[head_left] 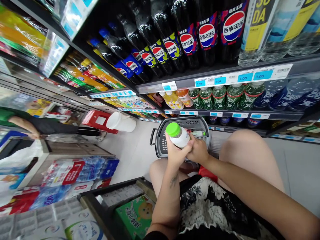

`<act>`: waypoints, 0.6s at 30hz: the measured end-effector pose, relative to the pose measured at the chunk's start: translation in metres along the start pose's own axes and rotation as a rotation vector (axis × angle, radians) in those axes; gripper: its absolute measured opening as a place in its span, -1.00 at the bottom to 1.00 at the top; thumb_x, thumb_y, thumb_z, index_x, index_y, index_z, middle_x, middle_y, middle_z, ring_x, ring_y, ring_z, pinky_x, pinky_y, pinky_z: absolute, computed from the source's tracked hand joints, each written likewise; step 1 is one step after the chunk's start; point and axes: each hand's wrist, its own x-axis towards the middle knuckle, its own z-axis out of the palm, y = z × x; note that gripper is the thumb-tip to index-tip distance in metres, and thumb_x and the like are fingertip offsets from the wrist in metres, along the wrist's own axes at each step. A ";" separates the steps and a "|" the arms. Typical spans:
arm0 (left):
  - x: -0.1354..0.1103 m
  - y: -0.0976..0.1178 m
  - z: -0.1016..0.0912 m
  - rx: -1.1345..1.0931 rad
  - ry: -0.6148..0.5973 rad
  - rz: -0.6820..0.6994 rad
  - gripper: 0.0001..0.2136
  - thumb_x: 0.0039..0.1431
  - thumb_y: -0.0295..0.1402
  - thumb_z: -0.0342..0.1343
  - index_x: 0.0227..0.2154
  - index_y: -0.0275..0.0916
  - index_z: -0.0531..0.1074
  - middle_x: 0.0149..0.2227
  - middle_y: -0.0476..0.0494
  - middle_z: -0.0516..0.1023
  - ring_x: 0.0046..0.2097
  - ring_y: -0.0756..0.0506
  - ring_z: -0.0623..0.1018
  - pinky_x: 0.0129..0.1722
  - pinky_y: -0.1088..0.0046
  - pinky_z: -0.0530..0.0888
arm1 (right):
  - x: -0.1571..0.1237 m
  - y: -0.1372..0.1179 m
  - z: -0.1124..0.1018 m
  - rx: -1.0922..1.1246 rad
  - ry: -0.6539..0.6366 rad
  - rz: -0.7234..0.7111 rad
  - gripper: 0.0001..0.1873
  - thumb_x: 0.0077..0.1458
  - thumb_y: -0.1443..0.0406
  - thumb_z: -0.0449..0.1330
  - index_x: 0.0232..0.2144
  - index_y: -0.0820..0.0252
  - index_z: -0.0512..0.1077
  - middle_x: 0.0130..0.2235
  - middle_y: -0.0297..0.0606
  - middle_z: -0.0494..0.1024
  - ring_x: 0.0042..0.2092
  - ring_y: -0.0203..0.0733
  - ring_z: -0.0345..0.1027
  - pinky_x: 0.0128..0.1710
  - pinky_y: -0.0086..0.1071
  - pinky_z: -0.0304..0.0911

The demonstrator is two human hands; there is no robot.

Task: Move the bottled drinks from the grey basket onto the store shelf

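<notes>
A bottle (180, 137) with a bright green cap and a white label is held above the basket. My left hand (176, 150) wraps round it from the near left side, thumb across the label. Against the bottle's lower right end rests my right hand (198, 150), its fingers curled; some of them are hidden behind the bottle and the other hand. Below both hands stands a grey shopping basket (165, 126) on the floor, with a small item in a green and white wrapper (199, 133) inside.
Shelves of cola bottles (186, 43) and green-labelled bottles (232, 96) rise in front, above a price-tag rail (215, 80). To the left are a white bucket (122, 122), a red crate (97, 120) and packs of bottled water (82, 170). A person (32, 125) stands at far left. Cartons (136, 215) lie nearby.
</notes>
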 end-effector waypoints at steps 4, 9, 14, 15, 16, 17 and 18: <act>-0.003 0.005 -0.005 0.030 0.007 0.025 -0.42 -0.05 -0.35 0.40 -0.01 -0.21 0.21 -0.05 -0.23 0.57 -0.06 -0.13 0.62 0.08 0.24 0.53 | -0.002 -0.006 0.001 0.017 0.001 -0.004 -0.44 -0.02 0.16 0.07 0.03 0.30 0.38 -0.38 -0.10 0.62 -0.37 0.04 0.55 -0.46 -0.31 0.30; -0.007 0.006 -0.009 0.011 0.010 0.014 -0.39 -0.04 -0.33 0.40 0.01 -0.22 0.19 -0.04 -0.26 0.57 -0.07 -0.13 0.62 0.06 0.26 0.53 | -0.004 -0.008 0.006 0.023 0.013 -0.030 -0.44 -0.02 0.19 0.07 0.04 0.27 0.41 -0.28 -0.04 0.64 -0.37 0.03 0.55 -0.43 -0.28 0.34; -0.013 0.004 -0.014 0.008 0.016 -0.009 -0.34 -0.04 -0.30 0.43 0.06 -0.21 0.18 -0.01 -0.25 0.51 -0.03 -0.13 0.58 0.12 0.24 0.47 | -0.005 -0.009 0.008 0.054 -0.007 -0.045 -0.37 -0.02 0.16 0.09 0.09 0.34 0.38 -0.28 -0.01 0.63 -0.35 0.09 0.55 -0.42 -0.25 0.37; -0.014 0.004 -0.014 0.012 0.019 -0.014 -0.32 -0.05 -0.29 0.43 0.07 -0.21 0.17 -0.01 -0.25 0.50 -0.02 -0.13 0.57 0.13 0.23 0.46 | -0.005 -0.009 0.007 0.067 -0.011 -0.041 -0.36 -0.03 0.16 0.10 0.09 0.35 0.38 -0.30 -0.02 0.63 -0.35 0.10 0.55 -0.42 -0.25 0.37; -0.015 0.004 -0.015 0.020 0.019 -0.020 -0.30 -0.05 -0.28 0.43 0.08 -0.21 0.15 0.00 -0.26 0.49 -0.01 -0.14 0.57 0.13 0.22 0.45 | -0.005 -0.010 0.007 0.087 -0.020 -0.031 -0.35 -0.04 0.16 0.10 0.09 0.36 0.39 -0.32 -0.02 0.63 -0.36 0.11 0.55 -0.42 -0.24 0.37; -0.015 0.004 -0.015 0.034 0.017 -0.023 -0.29 -0.04 -0.27 0.43 0.09 -0.21 0.14 0.00 -0.26 0.48 0.00 -0.15 0.56 0.14 0.20 0.44 | -0.005 -0.011 0.007 0.118 -0.030 -0.013 -0.35 -0.04 0.16 0.11 0.09 0.35 0.39 -0.31 -0.02 0.63 -0.35 0.12 0.55 -0.40 -0.23 0.38; -0.016 0.004 -0.016 0.059 0.015 -0.019 -0.29 -0.03 -0.25 0.43 0.10 -0.22 0.14 0.01 -0.27 0.47 0.01 -0.16 0.55 0.16 0.20 0.43 | -0.005 -0.011 0.007 0.166 -0.042 0.013 -0.36 -0.04 0.16 0.13 0.09 0.34 0.39 -0.29 -0.02 0.63 -0.34 0.12 0.55 -0.36 -0.21 0.39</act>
